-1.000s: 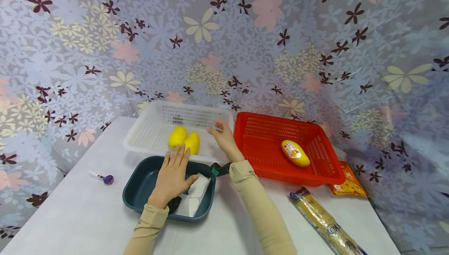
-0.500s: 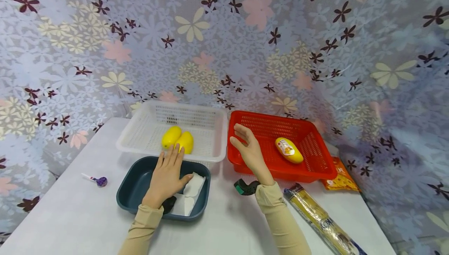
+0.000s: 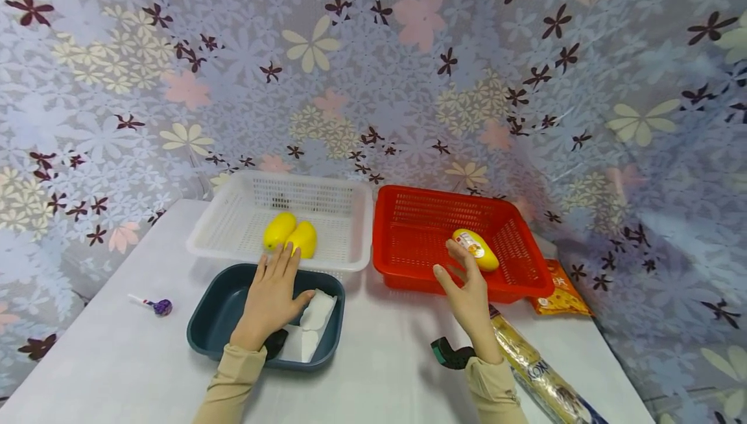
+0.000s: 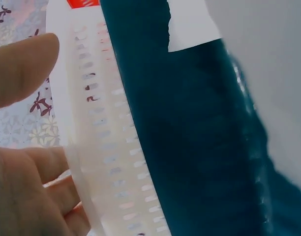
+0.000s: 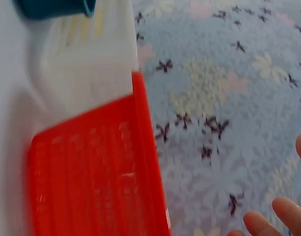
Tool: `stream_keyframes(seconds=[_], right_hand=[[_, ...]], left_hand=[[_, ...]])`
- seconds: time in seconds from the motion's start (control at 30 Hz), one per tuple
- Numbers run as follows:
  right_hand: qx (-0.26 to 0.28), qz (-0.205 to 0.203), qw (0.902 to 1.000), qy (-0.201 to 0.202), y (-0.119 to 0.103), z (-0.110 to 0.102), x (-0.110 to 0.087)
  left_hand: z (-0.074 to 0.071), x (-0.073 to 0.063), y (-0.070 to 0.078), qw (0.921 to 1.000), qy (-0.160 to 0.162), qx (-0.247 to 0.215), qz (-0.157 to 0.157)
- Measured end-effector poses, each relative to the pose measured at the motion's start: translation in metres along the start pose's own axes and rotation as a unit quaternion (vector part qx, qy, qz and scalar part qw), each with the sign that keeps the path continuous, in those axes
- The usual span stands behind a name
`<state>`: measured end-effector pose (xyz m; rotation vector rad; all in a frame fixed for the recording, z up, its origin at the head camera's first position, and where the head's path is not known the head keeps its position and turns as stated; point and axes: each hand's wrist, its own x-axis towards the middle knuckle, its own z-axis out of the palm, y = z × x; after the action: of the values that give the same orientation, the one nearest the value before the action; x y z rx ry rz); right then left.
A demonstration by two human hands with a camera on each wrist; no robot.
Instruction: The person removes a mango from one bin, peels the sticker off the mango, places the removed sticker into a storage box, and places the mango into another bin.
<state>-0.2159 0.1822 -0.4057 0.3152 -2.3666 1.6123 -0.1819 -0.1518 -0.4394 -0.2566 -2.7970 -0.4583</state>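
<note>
My left hand [image 3: 271, 297] is held over the dark teal basin [image 3: 201, 330], fingers straight and holding nothing. White paper pieces [image 3: 318, 312] lie in that basin. Past its fingertips, two yellow mango-shaped fruits [image 3: 302, 238] sit in the white basket [image 3: 344, 213]. My right hand [image 3: 469, 294] is over the front rim of the red basket [image 3: 403, 242], thumb and fingers apart with nothing between them. Just beyond its fingertips lies a yellow mango-shaped fruit with a label [image 3: 483, 255]. In the right wrist view only a few fingertips [image 5: 288, 214] show, beside the red basket.
A purple-wrapped lollipop [image 3: 162, 308] lies on the white table at left. To the right are a long gold packet [image 3: 539, 372], partly behind the right forearm, and an orange snack bag [image 3: 563, 291]. Floral-patterned cloth [image 3: 350, 74] rises behind the baskets.
The right hand has moved from above the white basket to the right, across to the red basket near the labelled fruit. The left hand stays over the basin; the view has shifted slightly.
</note>
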Motion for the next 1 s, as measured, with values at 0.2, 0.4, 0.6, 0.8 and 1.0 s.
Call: stream_keyframes(seconds=[0.2,0.4,0.6,0.8,1.0], right_hand=[[-0.049,-0.007,0.9972,0.057,0.004,-0.016,-0.017],[-0.137,-0.065,0.9838,0.095,0.021,-0.022,-0.023],[-0.190,-0.102,0.9703,0.110,0.039,-0.023,-0.024],[-0.216,-0.129,0.9602,0.122,0.048,-0.019,-0.024],[-0.259,-0.146,0.9479,0.115,0.053,-0.008,-0.023]], left_hand=[[-0.007,0.000,0.004,0.9984,0.046,-0.026,0.018],[-0.012,-0.002,0.019,0.9946,0.079,-0.050,0.045],[-0.013,-0.003,0.033,0.9874,0.111,-0.072,0.087],[-0.016,-0.004,0.047,0.9838,0.088,-0.123,0.097],[-0.016,-0.007,0.056,0.9777,0.021,-0.201,0.055]])
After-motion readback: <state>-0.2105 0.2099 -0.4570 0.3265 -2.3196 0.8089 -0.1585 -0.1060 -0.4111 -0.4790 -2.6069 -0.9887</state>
